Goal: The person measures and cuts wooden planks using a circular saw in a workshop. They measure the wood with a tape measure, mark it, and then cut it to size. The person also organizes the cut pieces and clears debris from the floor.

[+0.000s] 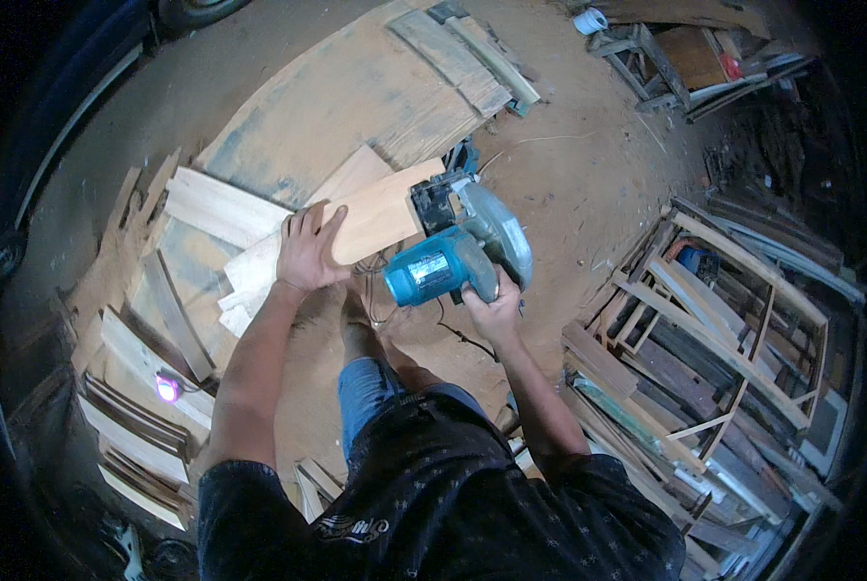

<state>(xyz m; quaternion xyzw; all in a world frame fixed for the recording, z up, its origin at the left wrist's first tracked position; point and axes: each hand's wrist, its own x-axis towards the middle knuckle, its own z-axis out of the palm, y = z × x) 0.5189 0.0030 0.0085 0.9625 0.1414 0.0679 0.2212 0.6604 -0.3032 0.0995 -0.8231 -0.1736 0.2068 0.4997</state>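
My right hand (491, 308) grips the rear handle of a teal circular saw (424, 266), whose metal guard (501, 223) and black base sit at the right end of a pale wooden board (385, 203). My left hand (312, 247) holds that board near its left part, fingertips toward the far edge. Beneath and left of it are more pale planks (220, 208), partly covered, on a large dusty sheet of plywood (317, 97). A dark cord (453, 329) loops below the saw. The blade is hidden by the guard.
A stack of wooden frames and offcuts (695, 339) fills the right. More scrap wood (661, 58) and a white container (590, 21) sit at top right. Slats (133, 426) and a small glowing purple device (167, 385) lie at left. My legs (361, 378) stand below the saw.
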